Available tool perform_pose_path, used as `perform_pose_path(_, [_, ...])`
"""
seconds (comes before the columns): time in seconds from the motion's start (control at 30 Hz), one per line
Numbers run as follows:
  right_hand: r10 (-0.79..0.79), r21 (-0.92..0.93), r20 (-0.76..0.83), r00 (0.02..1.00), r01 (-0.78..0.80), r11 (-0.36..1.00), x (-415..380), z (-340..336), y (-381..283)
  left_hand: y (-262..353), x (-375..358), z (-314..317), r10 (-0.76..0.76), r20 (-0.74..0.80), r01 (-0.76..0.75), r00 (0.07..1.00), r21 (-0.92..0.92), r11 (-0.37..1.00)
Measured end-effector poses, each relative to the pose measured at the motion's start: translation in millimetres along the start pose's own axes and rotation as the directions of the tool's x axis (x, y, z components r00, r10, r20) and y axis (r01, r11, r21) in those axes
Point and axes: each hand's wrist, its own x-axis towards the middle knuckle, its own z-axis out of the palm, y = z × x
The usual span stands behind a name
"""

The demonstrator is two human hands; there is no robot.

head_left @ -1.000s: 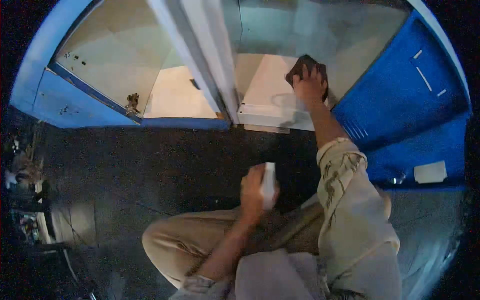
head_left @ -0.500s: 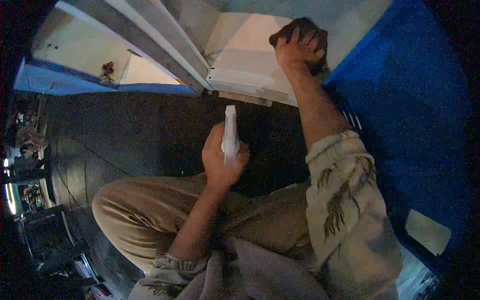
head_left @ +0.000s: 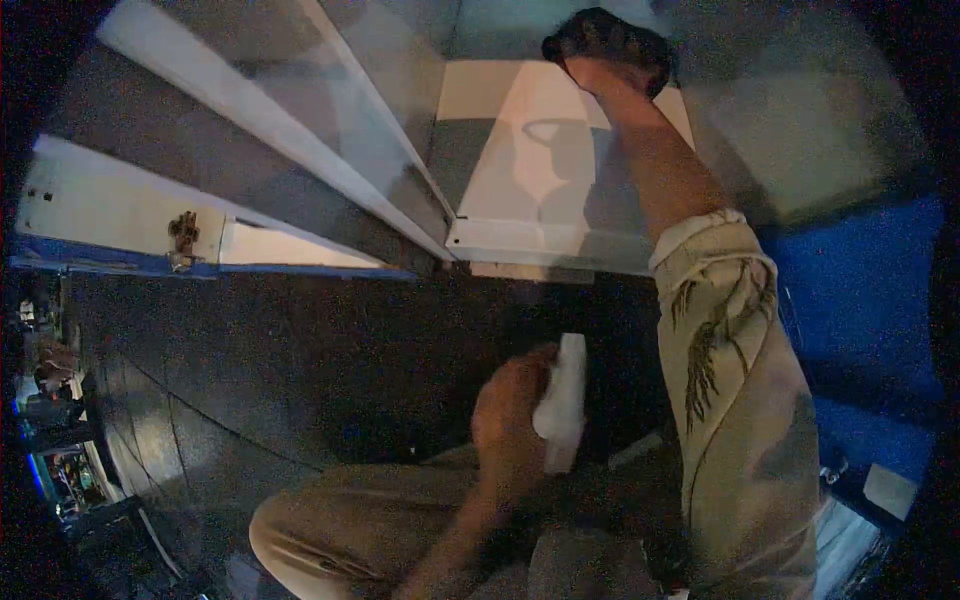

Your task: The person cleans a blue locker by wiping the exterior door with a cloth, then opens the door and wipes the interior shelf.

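Now the view has tilted since half a second ago: the white cabinet floor [head_left: 545, 190] sits nearer the middle of the picture, and the right hand [head_left: 600, 60] has gone farther in, toward the back of that pale compartment. It presses a dark cloth [head_left: 605, 38] flat against the far surface; its grip is spread over the cloth, fingers partly hidden in the fabric. The right arm is stretched out nearly straight, its patterned beige sleeve [head_left: 730, 330] rolled to just above the elbow.

The left hand [head_left: 510, 415] has dropped lower and nearer than before, close over the bent knee in tan trousers [head_left: 350, 520]. Its grip is closed round a white spray bottle [head_left: 562, 400], held upright with the top pointing away toward the cabinet. The left forearm runs back toward the body at a slant.

A blue door [head_left: 860, 300] stands at the right, and a rusty hinge [head_left: 183, 232] shows on the left panel. No label or writing can be read; the bottle is too blurred.
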Motion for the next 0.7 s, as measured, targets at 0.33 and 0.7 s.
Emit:
perform_pose_path(0.33, [-0.451, -0.146, -0.620, 0.642, 0.471, 0.870, 42, 9, 24, 8, 13, -4, 0.186, 0.102, -0.210, 0.977, 0.330, 0.921])
perform_pose_path(0.7, [0.144, 0.192, -0.160, 0.977, -0.112, 0.975, -118, -60, -5, 12, 15, -17, 0.191, 0.041, -0.194, 0.981, 0.296, 0.935])
